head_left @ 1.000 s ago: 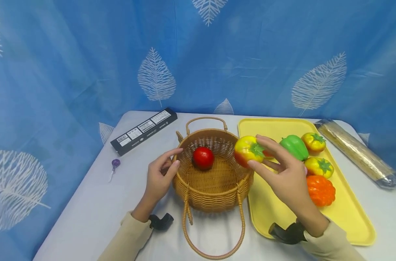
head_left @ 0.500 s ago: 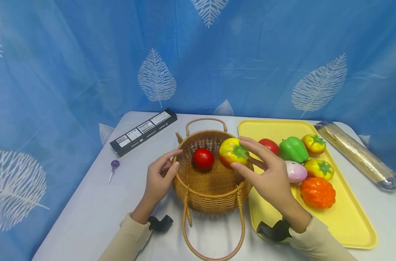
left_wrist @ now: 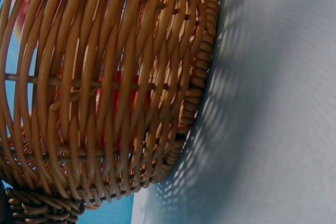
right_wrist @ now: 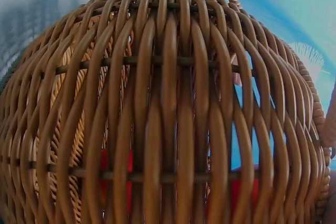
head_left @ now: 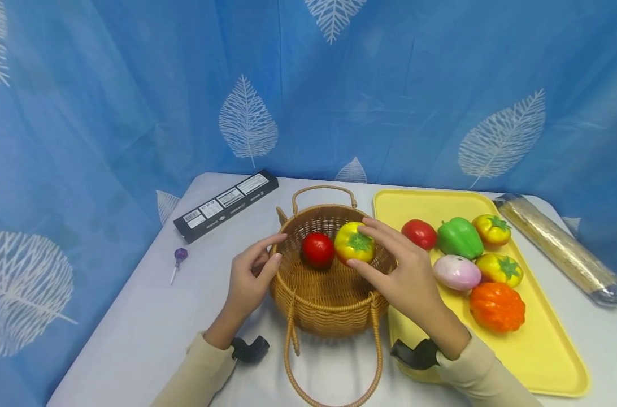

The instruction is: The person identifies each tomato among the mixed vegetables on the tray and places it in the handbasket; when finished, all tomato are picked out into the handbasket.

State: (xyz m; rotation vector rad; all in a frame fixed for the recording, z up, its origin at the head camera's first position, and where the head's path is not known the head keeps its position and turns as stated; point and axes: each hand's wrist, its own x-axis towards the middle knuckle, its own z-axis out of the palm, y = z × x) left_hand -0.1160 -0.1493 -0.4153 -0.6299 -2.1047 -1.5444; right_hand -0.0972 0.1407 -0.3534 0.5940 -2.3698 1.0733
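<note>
By the right hand's grip point(head_left: 407, 271) a yellow toy tomato point(head_left: 355, 243) is pinched at its sides, perhaps to leave its underside free; beneath is set the wicker basket point(head_left: 329, 321), touched leftward by the relaxed left hand point(head_left: 247, 276), apparently for steadiness

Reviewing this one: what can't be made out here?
Head: print on the black box, too small.
Head: lowest bend of the front handle, cut by bottom edge.
Head: lower fingers of the left grip, mostly behind its thumb.
Head: underside of the held yellow vegetable, turned away.
Left wrist: outline of the red item inside, screened by the basket.
</note>
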